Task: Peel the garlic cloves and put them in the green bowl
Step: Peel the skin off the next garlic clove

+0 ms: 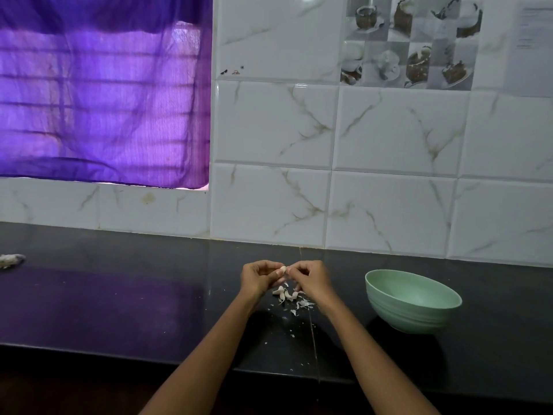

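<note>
A small pale garlic clove [283,268] is held above the black counter between my two hands. My left hand [259,278] pinches it with curled fingers, and my right hand [311,278] pinches at its right end. Below the hands lies a small heap of white garlic skins [291,296], with loose flakes scattered toward the counter's front. The green bowl [411,301] stands on the counter to the right of my right hand; nothing shows on the part of its inside that I can see.
The black counter [119,310] runs along a white tiled wall [389,190]. A pale crumpled object [10,260] lies at the far left edge. A purple curtain [101,91] covers the window above the left side.
</note>
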